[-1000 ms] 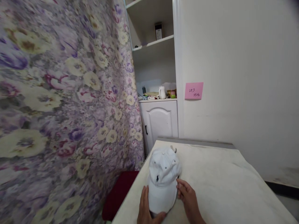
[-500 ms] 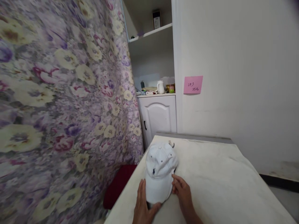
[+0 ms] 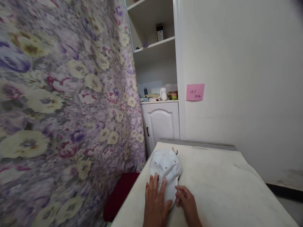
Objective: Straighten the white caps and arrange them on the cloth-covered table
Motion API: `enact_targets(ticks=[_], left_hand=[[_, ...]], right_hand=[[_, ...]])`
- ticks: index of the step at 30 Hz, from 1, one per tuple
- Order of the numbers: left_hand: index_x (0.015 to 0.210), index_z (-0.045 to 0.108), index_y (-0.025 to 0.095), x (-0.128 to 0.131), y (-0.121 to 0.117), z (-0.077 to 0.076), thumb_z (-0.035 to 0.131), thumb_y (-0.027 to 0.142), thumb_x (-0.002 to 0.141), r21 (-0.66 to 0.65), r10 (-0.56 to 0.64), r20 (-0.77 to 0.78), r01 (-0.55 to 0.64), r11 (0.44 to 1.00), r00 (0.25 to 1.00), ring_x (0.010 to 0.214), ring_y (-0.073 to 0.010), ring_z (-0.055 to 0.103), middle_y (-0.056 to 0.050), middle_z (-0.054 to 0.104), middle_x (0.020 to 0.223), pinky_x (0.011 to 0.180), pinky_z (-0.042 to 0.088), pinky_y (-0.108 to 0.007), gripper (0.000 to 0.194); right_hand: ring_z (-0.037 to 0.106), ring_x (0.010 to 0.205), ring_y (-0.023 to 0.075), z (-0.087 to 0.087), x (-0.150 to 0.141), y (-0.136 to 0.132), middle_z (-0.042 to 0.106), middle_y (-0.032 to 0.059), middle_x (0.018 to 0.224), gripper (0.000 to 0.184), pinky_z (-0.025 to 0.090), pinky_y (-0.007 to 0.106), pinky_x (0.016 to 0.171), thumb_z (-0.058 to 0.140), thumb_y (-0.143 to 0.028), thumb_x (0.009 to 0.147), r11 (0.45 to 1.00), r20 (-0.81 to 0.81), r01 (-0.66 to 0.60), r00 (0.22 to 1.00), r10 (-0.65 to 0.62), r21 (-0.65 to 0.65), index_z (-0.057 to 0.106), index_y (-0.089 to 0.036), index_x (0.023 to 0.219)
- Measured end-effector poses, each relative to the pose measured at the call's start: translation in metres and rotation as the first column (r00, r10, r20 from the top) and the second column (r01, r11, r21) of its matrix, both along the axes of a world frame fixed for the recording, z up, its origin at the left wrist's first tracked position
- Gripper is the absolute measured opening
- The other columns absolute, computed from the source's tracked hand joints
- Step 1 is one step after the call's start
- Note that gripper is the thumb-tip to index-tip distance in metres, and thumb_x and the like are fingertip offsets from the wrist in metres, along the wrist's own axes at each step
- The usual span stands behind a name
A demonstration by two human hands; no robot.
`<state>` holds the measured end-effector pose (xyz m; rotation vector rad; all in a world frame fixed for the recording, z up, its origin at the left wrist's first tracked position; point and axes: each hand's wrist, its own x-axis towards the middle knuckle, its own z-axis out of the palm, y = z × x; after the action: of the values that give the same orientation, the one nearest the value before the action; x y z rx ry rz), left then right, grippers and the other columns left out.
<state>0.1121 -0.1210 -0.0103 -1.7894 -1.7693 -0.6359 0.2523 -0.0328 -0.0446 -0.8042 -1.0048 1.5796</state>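
A white baseball cap [image 3: 167, 167] with a small dark logo lies on the cream cloth-covered table [image 3: 220, 183], near its left side. My left hand [image 3: 155, 201] lies flat on the cap's brim with fingers stretched out and covers most of the brim. My right hand [image 3: 186, 199] touches the brim's right edge with curled fingers, pinching it.
A floral curtain [image 3: 61, 110] hangs close on the left. A dark red seat [image 3: 118, 197] sits beside the table's left edge. Behind stand a white cabinet [image 3: 161, 124] with small items on top, shelves above, and a white wall with a pink sticky note [image 3: 195, 92].
My left hand moved from the brim's left side to lie flat on top of it. My right hand stays at the brim's right edge.
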Motion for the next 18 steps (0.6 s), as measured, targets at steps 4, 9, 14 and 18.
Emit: enact_targets(ticks=[4, 9, 14, 18], left_hand=[[0.155, 0.032, 0.026, 0.008, 0.029, 0.030, 0.061, 0.023, 0.086, -0.061, 0.066, -0.018, -0.067, 0.996, 0.998, 0.150, -0.0422, 0.026, -0.017, 0.030, 0.165, 0.110, 0.039, -0.066, 0.075], [0.154, 0.036, 0.025, 0.007, 0.047, 0.036, 0.060, 0.024, 0.088, -0.063, 0.087, 0.054, -0.083, 0.995, 0.995, 0.149, -0.0437, 0.028, -0.020, 0.031, 0.163, 0.111, 0.036, -0.068, 0.070], [0.156, 0.030, 0.028, -0.006, 0.051, 0.048, 0.056, 0.027, 0.092, -0.075, 0.031, 0.080, -0.025, 0.997, 0.996, 0.153, -0.0373, 0.017, -0.016, 0.024, 0.167, 0.117, 0.030, -0.063, 0.068], [0.155, 0.032, 0.022, -0.026, 0.060, 0.058, 0.042, 0.026, 0.099, -0.063, 0.057, 0.147, -0.049, 0.997, 0.987, 0.154, -0.0370, 0.014, -0.020, 0.024, 0.166, 0.117, 0.028, -0.064, 0.057]], right_hand=[[0.051, 0.041, 0.0139, -0.001, -0.002, 0.001, 0.060, -0.0036, 0.048, 0.044, 0.041, 0.026, 0.043, 0.079, -0.055, 0.060, 1.000, 0.005, -0.001, 1.000, 0.001, -0.003, 0.073, -0.017, 0.080], [0.049, 0.039, 0.0122, -0.005, -0.005, 0.005, 0.061, -0.0029, 0.050, 0.042, 0.039, 0.025, 0.042, 0.078, -0.053, 0.060, 1.000, 0.011, -0.001, 1.000, 0.002, -0.007, 0.071, -0.015, 0.079], [0.047, 0.036, 0.0116, -0.005, -0.006, 0.005, 0.059, -0.0041, 0.046, 0.042, 0.037, 0.024, 0.041, 0.077, -0.054, 0.060, 1.000, 0.030, 0.004, 1.000, -0.004, -0.006, 0.070, -0.016, 0.077], [0.049, 0.038, 0.0125, -0.001, -0.005, 0.004, 0.058, -0.0041, 0.045, 0.041, 0.038, 0.024, 0.042, 0.076, -0.054, 0.061, 1.000, 0.046, 0.007, 0.999, -0.007, 0.001, 0.070, -0.017, 0.077]])
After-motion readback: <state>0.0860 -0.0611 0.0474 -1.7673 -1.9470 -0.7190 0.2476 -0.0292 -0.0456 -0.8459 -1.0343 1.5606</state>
